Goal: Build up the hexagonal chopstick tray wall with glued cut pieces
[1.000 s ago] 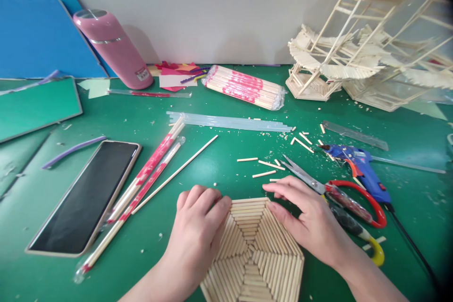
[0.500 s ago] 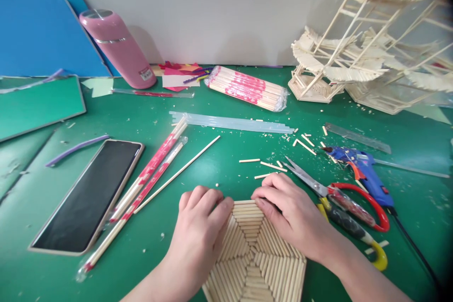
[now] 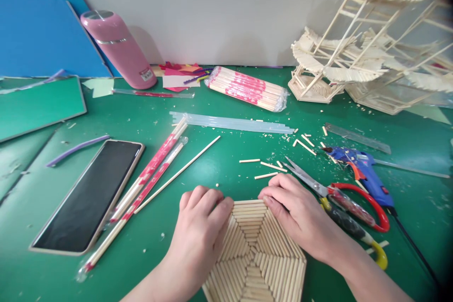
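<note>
"Where's the left hand?"

"The left hand point(image 3: 201, 226) touches the far left edge of the stick panel point(image 3: 249, 226), fingers curled together; their tips are hidden, so I can't tell whether they pinch."

"And the stick panel from there?"

"Just rightward and nearer the body, between both hands. Its near end is out of view, so I can't name a long axis; the far edge runs left to right."

"The right hand point(image 3: 295, 217)?"

"At the far right corner, thumb and forefinger nearly together, seeming to pinch the rim. Neither hand is clearly nearer."

"Room?"

"On the green tabletop point(image 3: 212, 170), the phone point(image 3: 88, 198) lies well left, then wrapped sticks point(image 3: 150, 166) and a loose stick point(image 3: 177, 175). Cut pieces point(image 3: 273, 167) lie beyond the far edge. Rightward it's tighter: scissors point(image 3: 322, 190) just beside that hand, then the glue gun point(image 3: 368, 172)."
</note>
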`<state>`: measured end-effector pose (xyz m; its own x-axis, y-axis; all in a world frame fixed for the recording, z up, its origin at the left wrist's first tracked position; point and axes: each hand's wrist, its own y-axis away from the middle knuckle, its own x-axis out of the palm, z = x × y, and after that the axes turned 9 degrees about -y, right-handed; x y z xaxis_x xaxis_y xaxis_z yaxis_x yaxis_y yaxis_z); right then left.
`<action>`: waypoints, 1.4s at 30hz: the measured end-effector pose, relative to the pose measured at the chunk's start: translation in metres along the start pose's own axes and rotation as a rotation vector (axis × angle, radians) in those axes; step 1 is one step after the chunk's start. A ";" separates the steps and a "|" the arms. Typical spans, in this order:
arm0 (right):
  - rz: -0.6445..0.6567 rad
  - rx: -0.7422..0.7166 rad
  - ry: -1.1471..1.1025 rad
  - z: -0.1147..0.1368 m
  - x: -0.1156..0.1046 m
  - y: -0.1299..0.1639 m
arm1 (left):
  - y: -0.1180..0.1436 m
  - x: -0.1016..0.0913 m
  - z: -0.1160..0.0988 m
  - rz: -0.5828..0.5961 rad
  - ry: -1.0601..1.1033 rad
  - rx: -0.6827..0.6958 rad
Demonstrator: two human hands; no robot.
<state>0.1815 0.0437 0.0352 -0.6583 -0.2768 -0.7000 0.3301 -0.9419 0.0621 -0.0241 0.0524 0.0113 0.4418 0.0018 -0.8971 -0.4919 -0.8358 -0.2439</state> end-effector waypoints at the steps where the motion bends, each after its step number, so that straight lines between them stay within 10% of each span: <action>1: -0.002 0.004 -0.002 0.000 0.000 0.001 | 0.000 0.000 0.000 0.003 0.001 0.000; 23: -0.108 -0.066 -0.001 -0.010 0.009 0.014 | 0.000 -0.002 -0.002 0.002 0.004 -0.003; 42: 0.078 -0.066 -0.017 0.025 0.021 -0.015 | 0.001 0.000 -0.003 -0.018 0.013 -0.015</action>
<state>0.1456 0.0474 0.0374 -0.6405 -0.3523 -0.6824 0.4239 -0.9031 0.0684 -0.0219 0.0500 0.0118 0.4599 0.0095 -0.8879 -0.4726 -0.8439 -0.2538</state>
